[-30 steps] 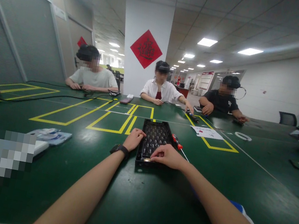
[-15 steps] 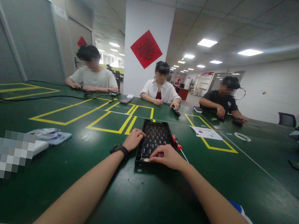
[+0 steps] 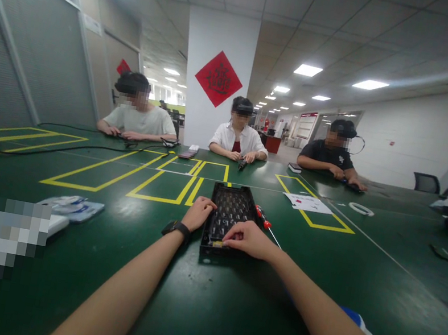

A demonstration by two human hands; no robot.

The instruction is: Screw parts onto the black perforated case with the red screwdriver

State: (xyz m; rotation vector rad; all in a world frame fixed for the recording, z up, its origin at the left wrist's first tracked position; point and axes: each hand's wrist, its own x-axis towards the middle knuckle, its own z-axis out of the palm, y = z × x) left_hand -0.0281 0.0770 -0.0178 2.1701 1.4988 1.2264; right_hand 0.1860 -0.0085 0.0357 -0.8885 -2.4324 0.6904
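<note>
A shallow black case [image 3: 233, 211] lies lengthwise in front of me, with rows of small shiny metal pieces that look like bits inside. My left hand [image 3: 199, 213] holds the case's left rim, its fingers bent over the edge. With thumb and fingertips pinched together, my right hand [image 3: 249, 239] reaches into the near end of the case. A small yellowish piece [image 3: 217, 244] shows right at those fingertips; whether it is gripped or only touched is unclear. Along the case's right side lies a red-and-black screwdriver [image 3: 263, 218], its shaft pointing towards me.
Yellow tape outlines mark the green table [image 3: 182, 304]. A white paper [image 3: 308, 203] and a white ring [image 3: 361, 209] lie to the right. Blister packaging [image 3: 75, 208] sits at the left, near a black cable. Three people sit along the far side.
The view has tilted up slightly. My hands stay at the case, the right one still pinching at its near end. Across the table, the middle person's hands have come together over a dark object.
</note>
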